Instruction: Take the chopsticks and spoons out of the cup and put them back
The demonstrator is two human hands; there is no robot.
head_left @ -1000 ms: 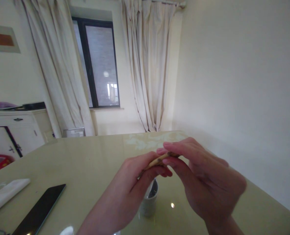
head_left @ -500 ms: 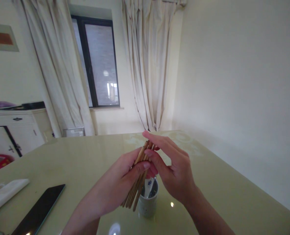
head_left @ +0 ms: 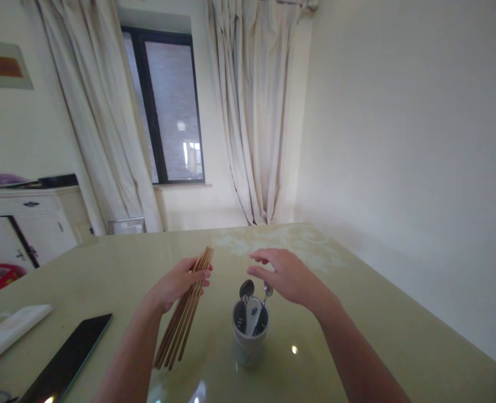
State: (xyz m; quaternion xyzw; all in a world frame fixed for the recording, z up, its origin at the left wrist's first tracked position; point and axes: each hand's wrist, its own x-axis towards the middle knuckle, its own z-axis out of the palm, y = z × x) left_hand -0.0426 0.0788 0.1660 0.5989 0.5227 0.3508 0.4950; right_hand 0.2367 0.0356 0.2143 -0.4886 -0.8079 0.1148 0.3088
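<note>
A bundle of wooden chopsticks (head_left: 184, 319) is gripped in my left hand (head_left: 184, 282), thumb across the top, with the long ends slanting down toward me. To the right of the bundle stands a light ceramic cup (head_left: 250, 350) on the table. Two metal spoons (head_left: 246, 289) and a white spoon with a blue mark (head_left: 253, 313) lean in it. Above and behind the cup's right side is my right hand (head_left: 292, 277), its thumb and fingers apart and nothing between them. Its thumb is near the right-hand spoon's bowl; whether they touch I cannot tell.
The pale green glossy table (head_left: 117, 268) runs up to a wall (head_left: 419, 168) on the right. At the left lie a black tablet-like slab (head_left: 69, 358) and a white flat object (head_left: 15, 333). A white cabinet (head_left: 29, 224) and a red item (head_left: 0, 280) are beyond.
Both hands were together around the chopsticks above the cup. My left hand has carried the bundle left and away from the cup; my right hand has let go and opened.
</note>
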